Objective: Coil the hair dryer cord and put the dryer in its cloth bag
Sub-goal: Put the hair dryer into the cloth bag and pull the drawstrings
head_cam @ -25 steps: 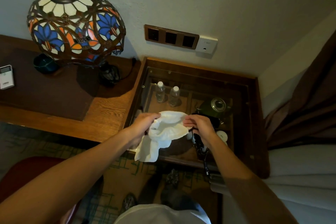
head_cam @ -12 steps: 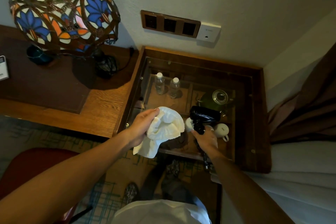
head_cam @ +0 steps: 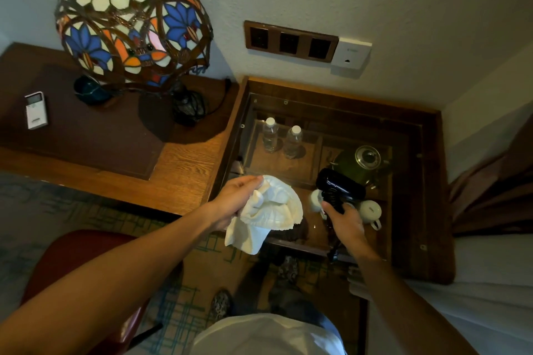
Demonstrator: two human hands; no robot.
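Left hand [head_cam: 235,202] fingers pinching white cloth bag [head_cam: 268,212], right hand [head_cam: 344,217] wrapped around black hair dryer [head_cam: 339,186] handle, over glass tabletop [head_cam: 403,210] front edge.

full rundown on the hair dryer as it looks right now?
The hair dryer is black, glossy plastic by its look, with a short barrel lying tilted, its round end up-left. Its handle runs down into the right hand, which grips it above the glass-topped cabinet. Cord loops sit at the handle. It is beside the cloth bag, not inside.
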